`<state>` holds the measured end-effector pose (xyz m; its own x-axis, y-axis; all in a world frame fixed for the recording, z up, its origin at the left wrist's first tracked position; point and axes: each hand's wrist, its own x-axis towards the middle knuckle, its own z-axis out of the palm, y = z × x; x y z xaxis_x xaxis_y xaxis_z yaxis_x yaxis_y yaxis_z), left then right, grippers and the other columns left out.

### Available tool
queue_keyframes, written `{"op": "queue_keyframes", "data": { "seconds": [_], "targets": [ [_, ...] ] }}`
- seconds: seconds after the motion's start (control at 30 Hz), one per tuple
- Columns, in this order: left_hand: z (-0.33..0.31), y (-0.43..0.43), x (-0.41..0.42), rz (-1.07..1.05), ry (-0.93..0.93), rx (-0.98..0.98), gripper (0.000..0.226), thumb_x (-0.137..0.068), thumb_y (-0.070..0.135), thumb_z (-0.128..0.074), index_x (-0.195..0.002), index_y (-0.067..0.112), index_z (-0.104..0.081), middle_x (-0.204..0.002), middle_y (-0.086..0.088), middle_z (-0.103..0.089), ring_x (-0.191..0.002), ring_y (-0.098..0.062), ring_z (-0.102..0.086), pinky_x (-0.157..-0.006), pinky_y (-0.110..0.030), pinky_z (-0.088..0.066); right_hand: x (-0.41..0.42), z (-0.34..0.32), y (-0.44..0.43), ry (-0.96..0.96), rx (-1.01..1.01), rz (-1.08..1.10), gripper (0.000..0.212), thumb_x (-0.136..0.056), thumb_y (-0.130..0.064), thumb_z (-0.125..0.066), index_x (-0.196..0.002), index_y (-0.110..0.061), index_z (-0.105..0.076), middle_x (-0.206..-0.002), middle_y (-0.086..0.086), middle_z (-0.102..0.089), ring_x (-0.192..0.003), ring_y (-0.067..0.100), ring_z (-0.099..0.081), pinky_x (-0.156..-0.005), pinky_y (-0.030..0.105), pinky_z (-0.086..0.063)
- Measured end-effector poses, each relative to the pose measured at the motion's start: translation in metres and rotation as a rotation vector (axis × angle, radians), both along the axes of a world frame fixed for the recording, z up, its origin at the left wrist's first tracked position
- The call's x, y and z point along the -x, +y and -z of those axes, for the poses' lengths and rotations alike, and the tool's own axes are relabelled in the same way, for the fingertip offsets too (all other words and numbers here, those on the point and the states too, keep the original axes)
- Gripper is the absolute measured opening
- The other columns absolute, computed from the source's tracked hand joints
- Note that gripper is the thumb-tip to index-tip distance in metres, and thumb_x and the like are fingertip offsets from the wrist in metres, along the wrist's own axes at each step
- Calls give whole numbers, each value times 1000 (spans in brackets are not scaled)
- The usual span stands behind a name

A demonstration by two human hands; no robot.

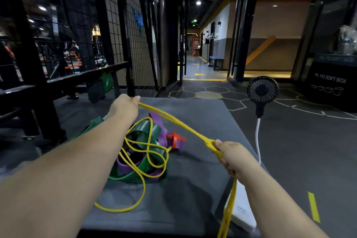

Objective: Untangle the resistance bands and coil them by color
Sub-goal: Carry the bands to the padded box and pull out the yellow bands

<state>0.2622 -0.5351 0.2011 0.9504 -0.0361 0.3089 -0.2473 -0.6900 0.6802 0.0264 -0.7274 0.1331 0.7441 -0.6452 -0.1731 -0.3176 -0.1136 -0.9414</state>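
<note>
A tangle of resistance bands lies in the middle of a grey mat point(193, 118): a wide green band point(144, 131), a purple band point(160, 123), a small red band point(174, 138) and a thin yellow band point(173, 121). My left hand point(123, 108) pinches the yellow band at the far side of the pile. My right hand point(231, 156) grips the same band to the right, near a knot. Between the two hands the yellow strands run taut. More yellow loops lie over the pile, and a length hangs from my right hand off the mat's near edge.
A black handheld fan point(261, 91) with a white cable point(257, 137) stands right of the mat. A white box point(243, 212) lies at the mat's right near corner. A black metal rack point(48, 83) stands to the left. A black plyo box point(330, 87) sits far right.
</note>
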Motion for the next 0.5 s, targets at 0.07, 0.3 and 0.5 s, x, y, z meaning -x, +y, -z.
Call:
{"op": "queue_keyframes", "data": {
  "seconds": [0.07,0.3,0.5],
  "targets": [
    [0,9,-12,-79,58,88,45,-99,47,-42,-104,5,-58,-105,-19,-60,-99,-40,-57,-79,-42,-43,1,2,-4,7,-21,22,33,-102,-35,-45,-87,-10,-61,-51,3,-38,-38,13,-25,-42,21,-20],
    [6,16,-24,-157,93,214,47,-99,46,-43,-98,1,-59,-92,-17,-59,-82,-38,-57,-69,-41,-45,-3,5,-5,35,-13,88,36,-102,-35,-42,-94,-10,-67,-54,4,-42,-41,15,-30,-43,25,-26],
    [26,9,-24,-160,148,173,48,-98,47,-42,-102,2,-57,-98,-21,-63,-82,-40,-59,-67,-41,-45,-3,7,-9,-55,-19,241,33,-103,-33,-35,-91,-10,-56,-64,11,-53,-48,19,-37,-47,25,-30]
  ]
}}
